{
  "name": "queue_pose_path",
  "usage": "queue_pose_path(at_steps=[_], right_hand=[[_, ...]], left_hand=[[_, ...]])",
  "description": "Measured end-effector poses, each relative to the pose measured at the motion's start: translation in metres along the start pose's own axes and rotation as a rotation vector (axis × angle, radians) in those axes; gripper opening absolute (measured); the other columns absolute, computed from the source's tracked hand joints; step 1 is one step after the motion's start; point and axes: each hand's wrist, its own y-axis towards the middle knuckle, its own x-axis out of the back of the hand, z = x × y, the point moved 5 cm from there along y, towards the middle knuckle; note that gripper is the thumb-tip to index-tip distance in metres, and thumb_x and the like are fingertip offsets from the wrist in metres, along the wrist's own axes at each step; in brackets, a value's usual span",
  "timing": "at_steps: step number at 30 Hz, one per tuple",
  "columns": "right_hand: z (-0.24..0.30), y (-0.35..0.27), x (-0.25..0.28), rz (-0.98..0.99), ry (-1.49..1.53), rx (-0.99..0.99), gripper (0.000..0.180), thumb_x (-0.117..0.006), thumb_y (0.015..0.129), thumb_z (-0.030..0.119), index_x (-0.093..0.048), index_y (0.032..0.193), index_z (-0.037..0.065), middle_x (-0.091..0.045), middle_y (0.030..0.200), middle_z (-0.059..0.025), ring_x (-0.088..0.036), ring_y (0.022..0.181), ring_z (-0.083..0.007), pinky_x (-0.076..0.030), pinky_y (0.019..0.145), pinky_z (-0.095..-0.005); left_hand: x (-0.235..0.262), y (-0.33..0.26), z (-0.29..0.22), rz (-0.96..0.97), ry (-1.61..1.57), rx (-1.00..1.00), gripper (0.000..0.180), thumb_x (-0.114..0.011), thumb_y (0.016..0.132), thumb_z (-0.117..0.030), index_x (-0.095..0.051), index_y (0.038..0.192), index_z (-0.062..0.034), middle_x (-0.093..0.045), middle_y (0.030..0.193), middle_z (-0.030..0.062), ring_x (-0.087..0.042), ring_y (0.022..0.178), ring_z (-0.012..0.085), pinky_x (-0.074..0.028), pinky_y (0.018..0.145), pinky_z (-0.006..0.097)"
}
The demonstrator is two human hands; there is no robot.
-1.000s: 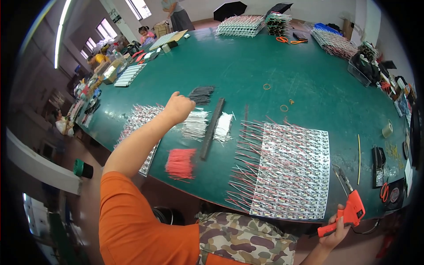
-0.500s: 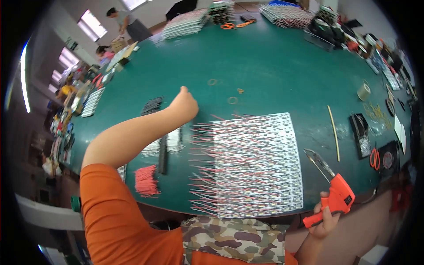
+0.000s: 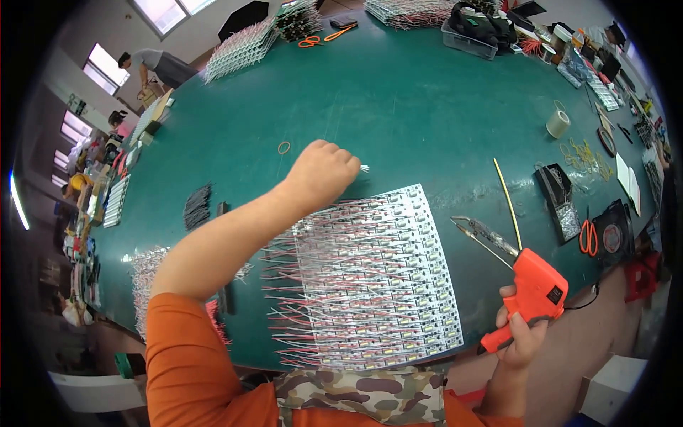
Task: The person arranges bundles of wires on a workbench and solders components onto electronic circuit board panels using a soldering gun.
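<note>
My right hand [image 3: 521, 337] grips a red soldering gun [image 3: 538, 288], its metal tip pointing up and left over the table. My left hand [image 3: 324, 173] is closed in a fist near the far edge of the circuit board panel. Thin white wires [image 3: 365, 169] poke out of it on the right; the rest is hidden in the fingers. Below lies the panel of white circuit boards [image 3: 416, 270], in rows, with red and white wires trailing off its left side. My left forearm crosses above a dark bar [image 3: 225, 295] and red wires [image 3: 215, 320], partly hiding both.
Black wires [image 3: 197, 206] and a heap of pale wires [image 3: 146, 277] lie to the left. On the right are a yellow stick [image 3: 507, 203], a black box [image 3: 558, 203], orange scissors [image 3: 588, 237] and a spool [image 3: 558, 124]. Stacked panels [image 3: 242, 50] stand at the far edge.
My left hand has moved right, from beside the wire piles to the panel's far edge, and white wires now show in it. The view has turned; the soldering gun stays in my right hand.
</note>
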Motion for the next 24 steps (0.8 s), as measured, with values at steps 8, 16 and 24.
queue_pose_path(at_steps=[8, 16, 24], right_hand=[[-0.003, 0.012, -0.010, 0.007, -0.076, -0.046, 0.061, -0.063, 0.084, 0.012, -0.042, 0.137, -0.007, -0.063, 0.115, -0.0221, -0.059, 0.070, -0.0139, -0.048, 0.062, -0.0237], [0.002, 0.027, -0.019, 0.083, -0.156, -0.052, 0.059, -0.065, 0.081, 0.001, -0.045, 0.136, -0.009, -0.065, 0.118, -0.0231, -0.061, 0.073, -0.0129, -0.051, 0.066, -0.0273], [0.013, 0.059, -0.048, 0.147, -0.261, -0.082, 0.050, -0.066, 0.083, -0.002, -0.052, 0.130, -0.008, -0.067, 0.116, -0.0182, -0.064, 0.082, -0.0130, -0.052, 0.072, -0.0276]], left_hand=[[-0.034, -0.007, -0.007, 0.037, 0.152, -0.071, 0.003, -0.062, 0.076, -0.012, -0.062, 0.076, -0.0091, -0.062, 0.073, 0.0050, -0.062, 0.074, 0.0226, -0.047, 0.073, 0.036], [-0.017, 0.002, 0.002, 0.161, 0.025, 0.049, 0.029, -0.062, 0.077, -0.007, -0.064, 0.106, -0.0044, -0.067, 0.086, 0.0064, -0.066, 0.087, 0.0253, -0.049, 0.083, 0.040], [0.007, 0.017, -0.038, -0.168, -0.281, -0.065, 0.020, -0.060, 0.076, -0.008, -0.064, 0.096, -0.0065, -0.060, 0.085, 0.0079, -0.063, 0.085, 0.0264, -0.050, 0.087, 0.044]])
